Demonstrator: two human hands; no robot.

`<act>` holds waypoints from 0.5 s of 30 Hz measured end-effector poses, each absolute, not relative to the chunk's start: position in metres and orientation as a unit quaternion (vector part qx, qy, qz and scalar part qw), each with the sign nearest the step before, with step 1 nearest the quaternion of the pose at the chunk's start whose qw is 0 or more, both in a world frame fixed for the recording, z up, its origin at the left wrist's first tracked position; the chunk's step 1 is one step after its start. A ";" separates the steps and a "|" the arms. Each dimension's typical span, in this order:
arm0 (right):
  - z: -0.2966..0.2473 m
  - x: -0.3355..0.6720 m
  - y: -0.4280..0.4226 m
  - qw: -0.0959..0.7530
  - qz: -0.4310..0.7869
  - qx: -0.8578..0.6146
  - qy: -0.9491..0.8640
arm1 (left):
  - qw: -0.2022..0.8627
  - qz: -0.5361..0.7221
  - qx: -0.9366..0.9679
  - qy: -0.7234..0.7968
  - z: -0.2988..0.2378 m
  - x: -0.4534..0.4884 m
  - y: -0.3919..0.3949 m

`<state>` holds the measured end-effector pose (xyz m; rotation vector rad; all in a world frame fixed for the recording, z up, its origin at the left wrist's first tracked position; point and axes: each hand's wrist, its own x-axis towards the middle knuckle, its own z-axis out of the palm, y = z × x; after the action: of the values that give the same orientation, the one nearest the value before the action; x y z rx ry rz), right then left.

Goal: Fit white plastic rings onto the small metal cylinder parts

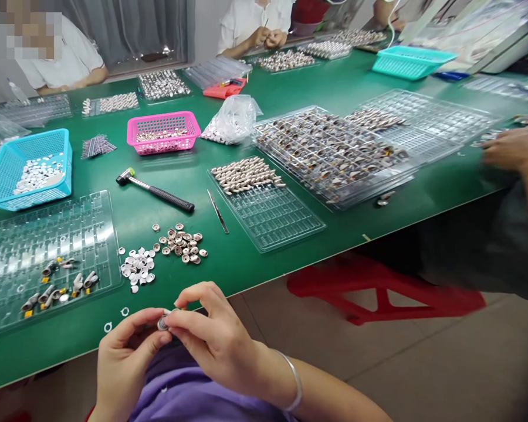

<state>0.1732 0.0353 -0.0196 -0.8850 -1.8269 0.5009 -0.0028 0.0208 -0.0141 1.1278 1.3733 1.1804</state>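
Note:
My left hand (125, 354) and my right hand (213, 334) meet just below the near edge of the green table (290, 88). Both pinch one small round metal part (162, 322) between their fingertips. A silver bangle (294, 381) circles my right wrist. On the table right above my hands lie a heap of small white discs (137, 268) and a heap of small copper-coloured caps (182, 242). Two white rings (116, 319) lie near the table's edge by my left hand.
A clear tray (13, 246) with a few parts lies left; a hammer (154, 189), tweezers (218, 212) and more clear trays (273, 217) lie beyond. Blue (26, 167), pink (163, 132) and teal (411, 61) baskets stand farther back. Other people sit around; a red stool (378, 287) stands under the table.

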 end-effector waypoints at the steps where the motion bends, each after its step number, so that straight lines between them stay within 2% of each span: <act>1: -0.019 0.174 0.035 0.500 0.202 -0.367 -0.758 | 0.480 0.487 0.466 0.562 -0.013 -0.002 0.021; 15: -0.019 0.173 0.031 0.485 0.131 -0.357 -0.788 | 0.303 0.472 0.689 0.460 -0.013 -0.008 0.019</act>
<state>0.1734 0.0313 -0.0192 -0.8689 -1.9175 0.3190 -0.0076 0.0195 -0.0133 1.8253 1.2186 1.2506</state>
